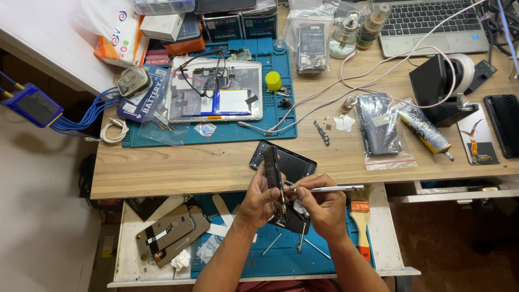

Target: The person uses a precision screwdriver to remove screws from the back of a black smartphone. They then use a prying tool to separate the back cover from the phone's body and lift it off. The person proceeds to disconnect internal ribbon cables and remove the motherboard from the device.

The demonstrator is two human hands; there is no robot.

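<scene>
My left hand (255,201) grips an opened black phone (274,176), held edge-on and upright above the drawer. My right hand (323,204) holds a slim silver tool (330,188), tweezers or a thin screwdriver, with its tip at the phone's side near the middle. A black phone back or screen panel (294,162) lies on the wooden desk edge just behind the held phone. Both hands hover over a blue work mat (281,254) in the pulled-out drawer.
An orange-handled brush (360,216), loose tools and two phones (170,233) lie in the drawer. On the desk sit an opened tablet (215,92) on a teal mat, a yellow cap (273,80), bagged phone parts (381,127), a glue tube (424,128), a tape dispenser (440,89), a laptop (432,24).
</scene>
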